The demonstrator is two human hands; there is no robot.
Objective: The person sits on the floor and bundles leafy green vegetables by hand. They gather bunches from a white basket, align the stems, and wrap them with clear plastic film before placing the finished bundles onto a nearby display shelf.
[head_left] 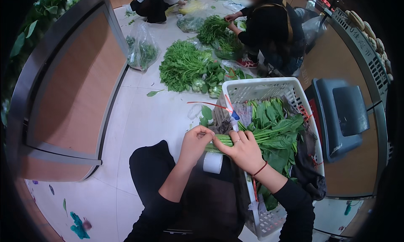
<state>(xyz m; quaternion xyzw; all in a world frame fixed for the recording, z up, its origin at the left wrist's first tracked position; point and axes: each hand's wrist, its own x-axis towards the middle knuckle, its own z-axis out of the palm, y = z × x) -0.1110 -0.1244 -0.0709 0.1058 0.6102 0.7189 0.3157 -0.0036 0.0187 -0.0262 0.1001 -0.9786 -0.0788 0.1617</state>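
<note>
A bunch of leafy greens, likely spinach (271, 136), lies across the rim of a white plastic basket (262, 84), its stems toward my left. My right hand (241, 149) wraps over the stems from above. At the stem ends my left hand (195, 142) has its thumb and fingertips pinched together, close to my right thumb. A glossy clear strip shows at the stems there; what exactly lies between the left fingertips is too small to tell. Just below the stems is a white roll (213, 163), seemingly tape, above my lap. More loose greens (268, 194) fill the basket.
Heaped leafy vegetables (183, 65) and a clear bag of greens (142, 52) stand on the floor ahead. One person (274, 27) crouches there holding greens; another person (154, 5) is farther back. A grey bin (341, 119) stands right of the basket, a wood-panelled counter (75, 84) to the left.
</note>
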